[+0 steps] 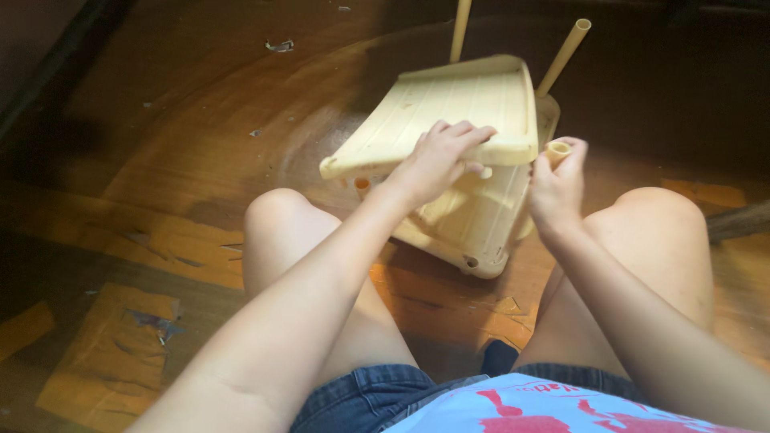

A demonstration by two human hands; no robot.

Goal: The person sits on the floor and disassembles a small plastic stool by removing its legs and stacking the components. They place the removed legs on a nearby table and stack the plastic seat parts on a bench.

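Between knees: left hand [439, 157] gripping tray [457, 112] edge, tray tilted, long axis left-right. Right hand [557, 186] clenched on upright tube [557, 149], open end up.

1. We see a wooden floor [200, 144] in a warm orange-brown, glossy where the light falls on it near the middle.
2. We note worn, scuffed patches [112, 353] at the lower left, paler orange with torn edges.
3. Small scraps of debris [279, 46] lie near the top.
4. The upper corners and left edge sink into dark shadow.
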